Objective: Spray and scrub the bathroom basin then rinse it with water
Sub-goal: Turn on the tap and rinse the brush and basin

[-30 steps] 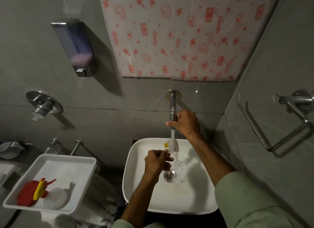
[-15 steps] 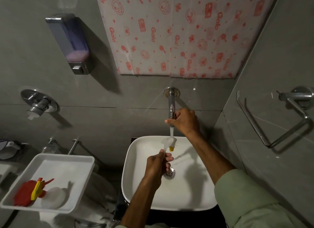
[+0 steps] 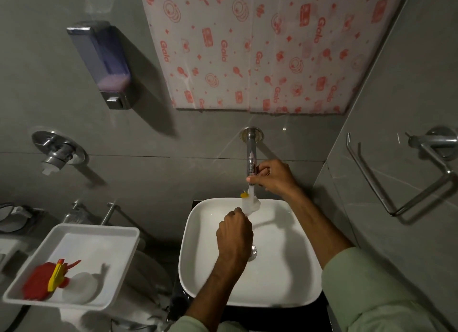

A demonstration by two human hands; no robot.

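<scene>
A white square basin (image 3: 285, 277) sits below a chrome wall tap (image 3: 250, 155), with its drain (image 3: 253, 252) partly hidden behind my left hand. My left hand (image 3: 234, 235) is shut on a scrub brush (image 3: 250, 204) with white bristles and a yellow tip, raised over the basin's back edge right under the spout. My right hand (image 3: 273, 176) grips the end of the tap spout. A thin stream of water runs from the spout onto the brush. A white spray bottle (image 3: 59, 279) with a red and yellow trigger lies in the white tray (image 3: 104, 237) at the left.
A soap dispenser (image 3: 101, 64) hangs on the grey wall at upper left, with a chrome valve handle (image 3: 58, 153) below it. A chrome towel holder (image 3: 406, 173) sticks out of the right wall. A patterned sheet (image 3: 260, 46) covers the wall above the tap.
My left hand has lifted the brush from over the drain up to the spout. The splashing water in the basin has stopped. My right hand stays on the tap.
</scene>
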